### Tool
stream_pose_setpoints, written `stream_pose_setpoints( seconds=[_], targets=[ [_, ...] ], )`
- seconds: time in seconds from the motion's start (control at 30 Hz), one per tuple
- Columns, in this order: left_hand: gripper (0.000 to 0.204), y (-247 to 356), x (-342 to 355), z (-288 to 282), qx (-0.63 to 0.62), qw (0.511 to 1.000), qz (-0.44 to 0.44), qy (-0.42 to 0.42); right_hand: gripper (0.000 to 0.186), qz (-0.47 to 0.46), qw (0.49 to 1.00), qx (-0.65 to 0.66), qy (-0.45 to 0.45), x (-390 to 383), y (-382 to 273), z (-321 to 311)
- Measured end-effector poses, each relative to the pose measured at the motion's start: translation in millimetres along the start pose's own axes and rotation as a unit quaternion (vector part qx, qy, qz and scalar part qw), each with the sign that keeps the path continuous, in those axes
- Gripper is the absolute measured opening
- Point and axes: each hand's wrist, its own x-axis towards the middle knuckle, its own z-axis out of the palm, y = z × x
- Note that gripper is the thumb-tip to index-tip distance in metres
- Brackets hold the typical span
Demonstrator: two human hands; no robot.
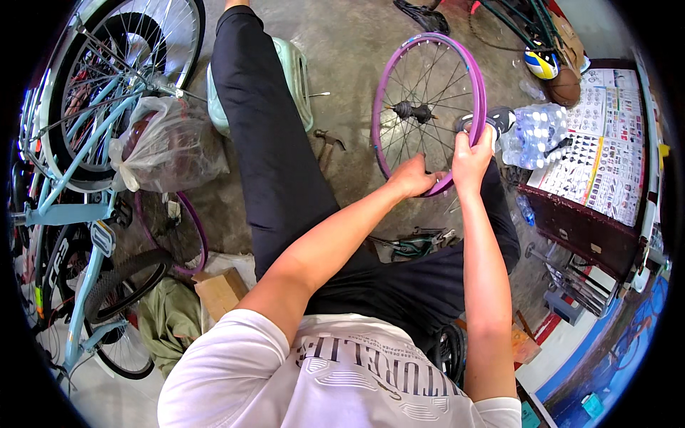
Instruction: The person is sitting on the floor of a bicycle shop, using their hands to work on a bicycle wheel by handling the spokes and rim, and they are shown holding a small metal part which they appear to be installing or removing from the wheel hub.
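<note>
A bare-tyred bicycle wheel (421,113) with a purple rim, dark spokes and a black hub stands tilted in front of me, beyond my lap. At its lower edge my left hand (414,177) is closed on the rim, its fingertips close to the spokes. My right hand (471,160) wraps round the rim on the lower right side, arm stretched forward. Part of the rim is hidden behind both hands. Just past my right hand, a dark shoe (498,120) shows beside the wheel.
Left: a light blue bicycle (82,146), a filled plastic bag (168,146), another purple rim (194,221), a loose tyre (118,285). A pale green stool (294,85), a hammer (328,146) and pliers (410,247) lie around my legs. Right: bottled-water pack (531,135), paper-covered cabinet (578,225), basketball (564,87).
</note>
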Motion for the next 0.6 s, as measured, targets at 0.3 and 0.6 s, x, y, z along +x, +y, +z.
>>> stream_pose_setpoints(
  seconds=[0.3,0.6],
  targets=[
    [0.051,-10.9,10.1,-26.7,-0.186,0.955,-0.038,-0.228,0.022,-0.019,0.999,-0.029,0.004,4.3,-1.2,-1.6],
    [0.057,-1.2,1.0,-13.2,0.158,0.987,0.032,0.000,0.022,-0.020,0.999,-0.030,-0.006,-4.3,4.1,-5.1]
  ],
)
